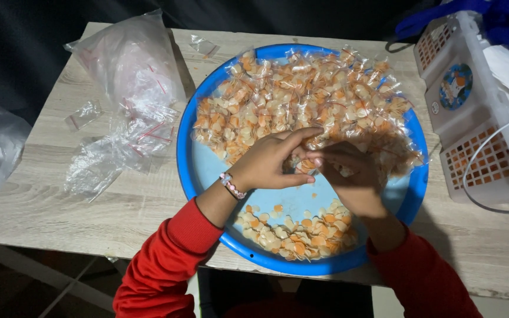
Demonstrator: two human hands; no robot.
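Both hands meet over the middle of a round blue tray (191, 171) that sits on a pale wood-grain bench (42, 200). The left hand (269, 162) lies palm down, its fingers (301, 134) stretched forward and close together, the thumb tucked under; its grip pinches a small clear packet (294, 164) of orange and cream chips between the two hands. The right hand (349, 176) curls in from the other side, fingertips pressed together on the same packet. How much of the packet each grip covers cannot be told, since the hands hide most of it.

The far half of the tray is heaped with filled packets (313, 94) with red seal lines. Loose chips (298, 232) lie in the near part of the tray, just under the wrists. A beaded bracelet (231, 186) circles the left wrist, above a red sleeve (172, 253). On the bench to the left lie empty clear bags (131, 76); a white plastic basket (472, 118) stands to the right
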